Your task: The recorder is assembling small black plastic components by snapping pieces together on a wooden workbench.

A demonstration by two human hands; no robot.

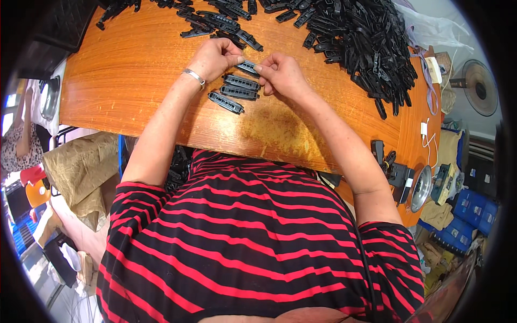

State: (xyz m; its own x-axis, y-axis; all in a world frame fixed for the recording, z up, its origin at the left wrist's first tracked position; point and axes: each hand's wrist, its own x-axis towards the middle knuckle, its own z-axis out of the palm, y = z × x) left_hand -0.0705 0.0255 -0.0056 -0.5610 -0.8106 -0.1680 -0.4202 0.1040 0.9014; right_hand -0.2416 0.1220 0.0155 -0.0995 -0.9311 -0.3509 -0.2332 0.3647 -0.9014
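Between my two hands is a long dark plastic piece (247,67) with a row of slots along it. My left hand (214,59) pinches its left end between thumb and fingers. At its right end, my right hand (284,74) has thumb and fingertips closed on it. Just below lie two similar slotted pieces, an upper one (242,82) and a lower one (239,93), side by side and nearly parallel. A slightly tilted slotted piece (225,102) rests closer to me. My fingers cover both ends of the held piece.
A large heap of black plastic pieces (371,54) covers the table's far right. More loose pieces (218,22) lie beyond my left hand. The wooden table (129,81) has its near edge against my body. Right stand a metal dish (421,188) and a fan (478,88).
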